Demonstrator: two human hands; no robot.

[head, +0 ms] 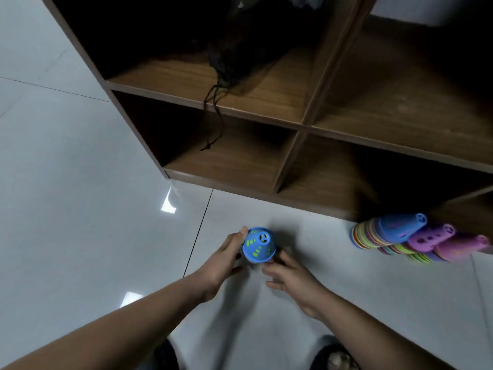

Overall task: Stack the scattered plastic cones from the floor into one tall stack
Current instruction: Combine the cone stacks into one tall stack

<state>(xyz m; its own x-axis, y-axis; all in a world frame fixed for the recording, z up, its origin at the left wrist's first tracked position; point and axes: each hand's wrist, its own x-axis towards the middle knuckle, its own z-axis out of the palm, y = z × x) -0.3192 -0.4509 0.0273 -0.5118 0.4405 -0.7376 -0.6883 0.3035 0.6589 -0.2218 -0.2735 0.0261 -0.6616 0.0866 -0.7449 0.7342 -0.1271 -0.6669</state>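
Lower centre: we note a blue cone (258, 245), green showing through its slots. Left hand (224, 259) grips its left side. Right hand (289, 273) at its lower rim; blurred, grasp unclear. Toppled cone stacks (394, 236) at right edge.

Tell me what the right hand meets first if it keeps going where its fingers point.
The blue perforated plastic cone with green showing through its holes, gripped by the left hand. The right hand points at its lower rim, close by; blur hides whether it touches.
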